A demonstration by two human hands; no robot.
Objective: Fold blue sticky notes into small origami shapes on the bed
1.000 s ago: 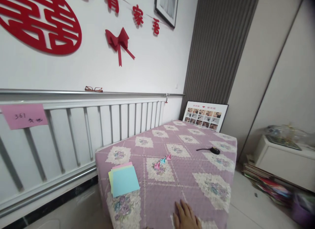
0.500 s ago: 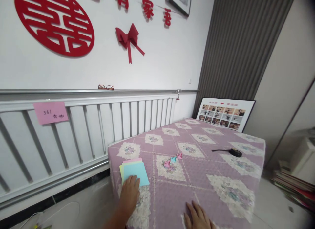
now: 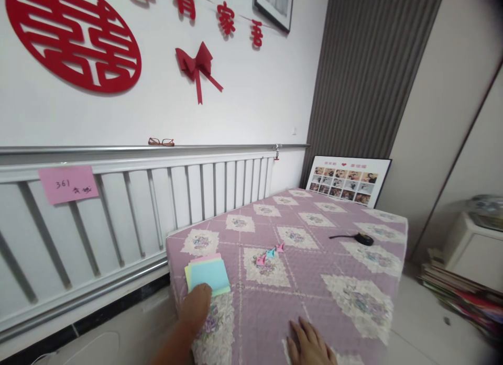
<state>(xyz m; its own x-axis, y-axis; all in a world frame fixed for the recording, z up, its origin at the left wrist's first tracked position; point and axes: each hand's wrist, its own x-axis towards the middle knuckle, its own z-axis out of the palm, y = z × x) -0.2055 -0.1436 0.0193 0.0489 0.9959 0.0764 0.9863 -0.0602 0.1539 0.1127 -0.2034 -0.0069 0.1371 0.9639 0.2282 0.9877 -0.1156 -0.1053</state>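
A small stack of coloured paper sheets lies near the left edge of the patterned cover: a blue sheet (image 3: pixel 208 273) on top, with yellow paper (image 3: pixel 188 278) and pink paper (image 3: pixel 206 258) showing around it. My left hand (image 3: pixel 196 306) is closed at the near edge of the blue sheet, thumb on top; its other fingers are mostly hidden. Flat on the cover at the bottom, my right hand (image 3: pixel 310 344) rests with its fingers apart, holding nothing. Beyond the hands sit three small clips, a blue clip (image 3: pixel 271 253) between a near pink clip (image 3: pixel 261 260) and a far pink clip (image 3: pixel 280 247).
A black tape measure (image 3: pixel 363 239) with a strap lies on the purple floral cover (image 3: pixel 271 312). Along the left runs a white radiator (image 3: pixel 157 192) bearing a pink note (image 3: pixel 68 185). Glasses (image 3: pixel 161 142) rest on the pipe above it. A photo board (image 3: pixel 348 179) leans behind.
My left hand has gone from fingers laid on the blue sheet to closing at its near edge. The blue sheet has shifted slightly, baring yellow beneath. The view has swung a little right.
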